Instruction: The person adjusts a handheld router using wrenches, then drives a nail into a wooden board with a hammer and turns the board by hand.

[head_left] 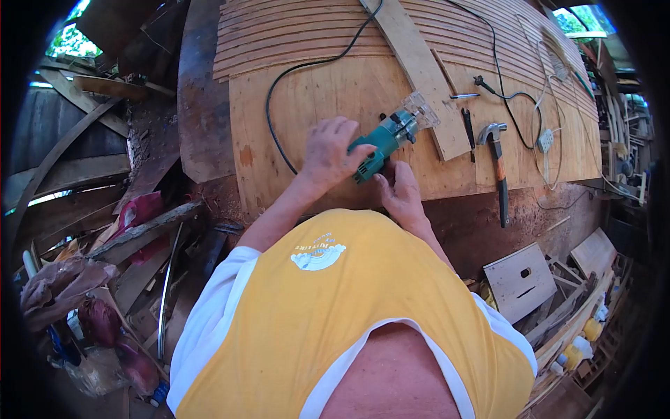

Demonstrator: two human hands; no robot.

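A teal trim router [380, 150] with a clear plastic base [421, 109] lies tilted over the plywood near the bench's front edge, its base pointing up and right. My left hand [329, 152] is closed around the router's body from the left, thumb across the top. At the lower right side of the router's rear end, my right hand [402, 190] is closed against the housing; some of its fingers are hidden. A black cord [271, 115] loops on the plywood to the left and runs under my left wrist. Right of the router lies a long wooden board [419, 63].
A claw hammer [498, 164] overhangs the front edge of the plywood [317, 87]. Nearby are a dark slim tool [468, 133], a black plug [480, 82] and a white socket [546, 140]. Ridged wooden panelling [300, 28] spans the back. Scrap wood [150, 230] crowds the left.
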